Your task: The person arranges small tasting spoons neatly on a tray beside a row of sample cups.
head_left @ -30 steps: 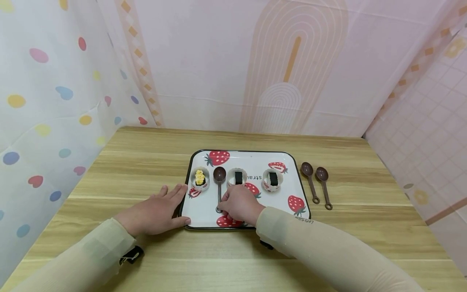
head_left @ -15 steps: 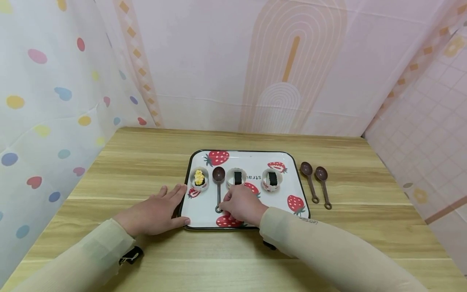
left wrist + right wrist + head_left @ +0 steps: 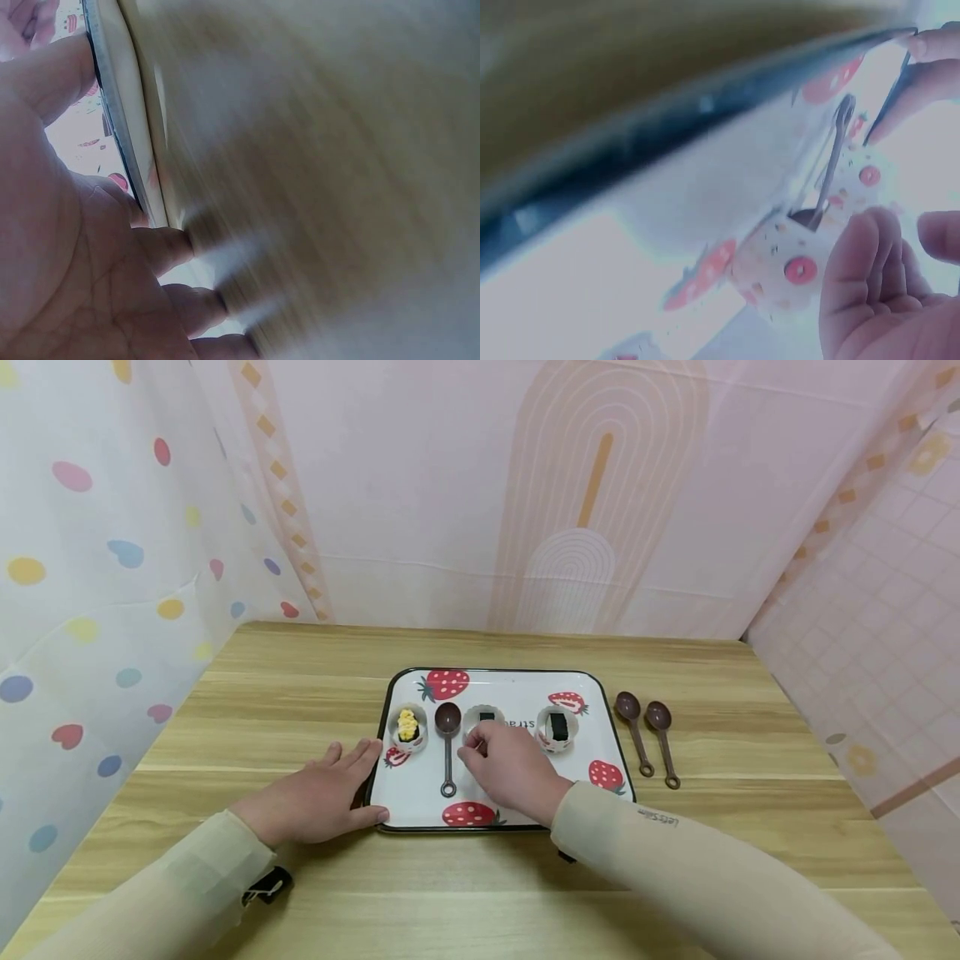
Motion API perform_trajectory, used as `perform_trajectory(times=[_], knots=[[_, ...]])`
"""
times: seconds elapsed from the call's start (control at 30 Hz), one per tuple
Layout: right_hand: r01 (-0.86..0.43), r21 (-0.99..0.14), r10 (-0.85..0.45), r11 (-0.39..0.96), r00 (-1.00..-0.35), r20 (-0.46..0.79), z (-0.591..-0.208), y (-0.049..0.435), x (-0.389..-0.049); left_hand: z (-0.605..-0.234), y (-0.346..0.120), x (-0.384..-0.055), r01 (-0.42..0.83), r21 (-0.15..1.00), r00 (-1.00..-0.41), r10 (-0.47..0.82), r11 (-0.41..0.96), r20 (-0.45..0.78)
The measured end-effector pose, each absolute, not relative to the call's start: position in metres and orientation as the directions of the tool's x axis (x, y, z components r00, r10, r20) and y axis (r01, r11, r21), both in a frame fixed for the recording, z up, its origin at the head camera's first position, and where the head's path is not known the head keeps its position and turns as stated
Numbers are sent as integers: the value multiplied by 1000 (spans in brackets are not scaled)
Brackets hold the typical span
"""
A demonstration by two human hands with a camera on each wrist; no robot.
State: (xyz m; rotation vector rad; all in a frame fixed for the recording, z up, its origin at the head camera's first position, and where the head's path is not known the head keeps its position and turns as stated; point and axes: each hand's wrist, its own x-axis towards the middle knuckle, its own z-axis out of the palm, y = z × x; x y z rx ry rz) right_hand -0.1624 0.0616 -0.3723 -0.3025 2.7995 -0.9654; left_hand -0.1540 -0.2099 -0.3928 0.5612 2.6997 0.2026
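Note:
My left hand (image 3: pixel 315 795) rests with fingers spread at the left rim of a white strawberry-print tray (image 3: pixel 420 806). On the tray lies a brown measuring spoon (image 3: pixel 448 720), bowl toward the back. My right hand (image 3: pixel 516 768) is over the tray, just right of the spoon, and partly covers the middle paper cup (image 3: pixel 471 717). In the right wrist view its fingers are bent, the thumb stands apart, and nothing shows between them. The left cup (image 3: pixel 418 745) holds a piece with yellow topping. The right cup (image 3: pixel 549 747) holds a black-wrapped piece, as does the middle one.
Two more brown spoons (image 3: pixel 630 708) lie side by side on the wooden table (image 3: pixel 750 727), right of the tray. A patterned curtain (image 3: pixel 420 485) hangs behind the table and along both sides.
My right hand has let go of the spoon's handle and moved right and slightly back to the middle cup. The spoon stays on the tray. The left hand has not moved.

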Motion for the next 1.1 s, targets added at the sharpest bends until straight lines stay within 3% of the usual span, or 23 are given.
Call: perform_trajectory(times=[0.3, 0.6, 1.1], knots=[[-325, -547, -308, 772, -943, 126, -365, 73, -165, -393, -211, -154, 375, 210, -850, 425, 903, -311], [-451, -347, -392, 822, -891, 228, -365, 87, -173, -396, -211, -155, 373, 219, -849, 427, 902, -311], [-388, -227, -375, 893, -922, 100, -365, 101, -180, -394, -211, -155, 373, 217, -849, 426, 902, -313]])
